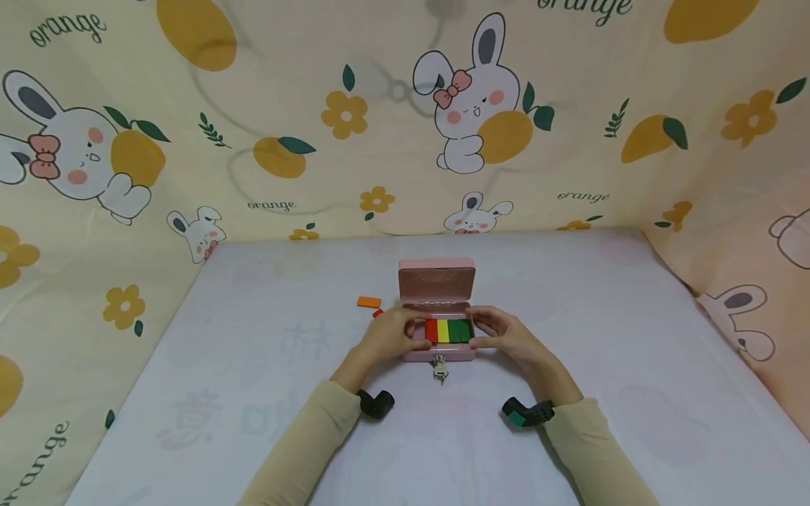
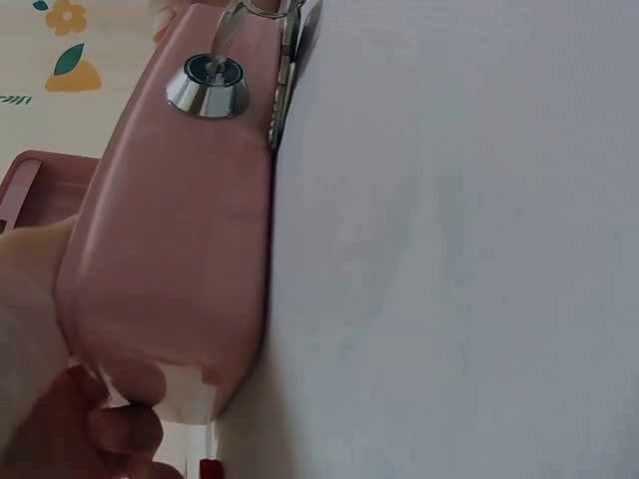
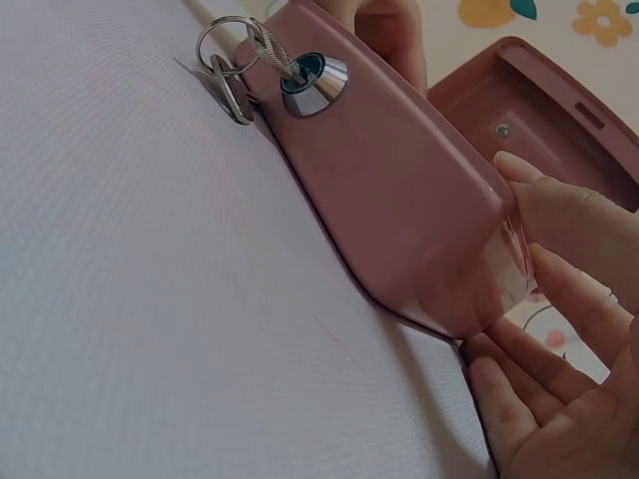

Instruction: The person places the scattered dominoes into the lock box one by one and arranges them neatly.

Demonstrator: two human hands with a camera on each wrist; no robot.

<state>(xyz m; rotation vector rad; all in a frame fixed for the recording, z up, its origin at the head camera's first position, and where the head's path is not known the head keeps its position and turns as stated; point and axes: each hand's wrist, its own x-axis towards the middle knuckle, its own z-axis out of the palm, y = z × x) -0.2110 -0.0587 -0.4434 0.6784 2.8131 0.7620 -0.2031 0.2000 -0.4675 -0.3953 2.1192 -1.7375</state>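
Note:
A small pink cash box stands on the table with its lid raised. Inside lies a row of red, yellow and green blocks. My left hand grips the left end, its thumb over the rim near the red block. At the opposite end, my right hand holds the box, thumb on the rim and other fingers against the side wall. Keys on a ring hang from the front lock.
An orange block lies on the white table, left of the box. Close by is a red block, partly hidden by my left hand. A patterned cloth rises behind and along both sides.

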